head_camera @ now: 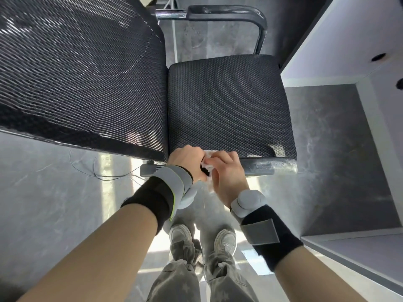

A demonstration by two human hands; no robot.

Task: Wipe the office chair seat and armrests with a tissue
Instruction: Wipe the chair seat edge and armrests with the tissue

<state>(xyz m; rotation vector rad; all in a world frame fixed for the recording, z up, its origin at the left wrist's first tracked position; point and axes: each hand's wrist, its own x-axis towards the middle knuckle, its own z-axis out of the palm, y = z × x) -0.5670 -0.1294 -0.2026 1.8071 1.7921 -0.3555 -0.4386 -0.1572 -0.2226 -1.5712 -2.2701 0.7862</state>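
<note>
Left hand (186, 159) closing around near armrest (268, 166) | right hand (226, 171) pinching white tissue (208, 162) against it, apparently wrapping the bar | black mesh seat (229, 105) lying just beyond.

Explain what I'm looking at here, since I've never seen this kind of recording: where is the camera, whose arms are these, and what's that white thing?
There is one picture, taken by a wide-angle camera worn on a person's head and looking down, so the arms and shoes belong to the wearer. No robot is involved. Both wrists carry black and grey straps. Below is an office chair: a mesh backrest, a black seat and two armrests. The left hand and right hand meet at the near armrest, and both grip a crumpled white tissue pressed on it. The far armrest is untouched. Nothing lies on the seat. A pale desk stands to the right.
</note>
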